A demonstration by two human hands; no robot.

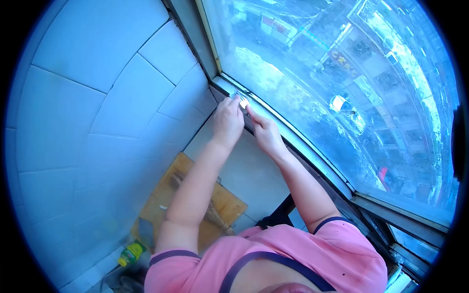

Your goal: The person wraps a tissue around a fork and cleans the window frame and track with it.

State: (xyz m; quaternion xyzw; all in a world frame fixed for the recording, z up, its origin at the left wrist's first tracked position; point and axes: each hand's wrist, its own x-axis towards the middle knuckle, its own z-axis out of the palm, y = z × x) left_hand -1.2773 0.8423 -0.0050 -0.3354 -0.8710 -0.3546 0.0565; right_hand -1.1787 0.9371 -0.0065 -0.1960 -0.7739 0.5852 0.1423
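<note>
Both of my hands meet at the corner of the window frame [293, 133], beside the tiled wall. A small, shiny, pale object [244, 102] sits between them, too small and bright to name. My left hand [228, 118] has its fingers closed at the object's left side. On the object's lower right, my right hand [265, 131] has its fingers bent and pressed together, with the tips touching it. The glass pane [312, 97] lies just beyond my fingers.
White tiles [132, 97] cover the wall at left. Below my arms are a wooden board [232, 201], a bundle of dry bristles [213, 215] and a green and yellow bottle [130, 254]. Dark metal framing [405, 219] runs along the lower right.
</note>
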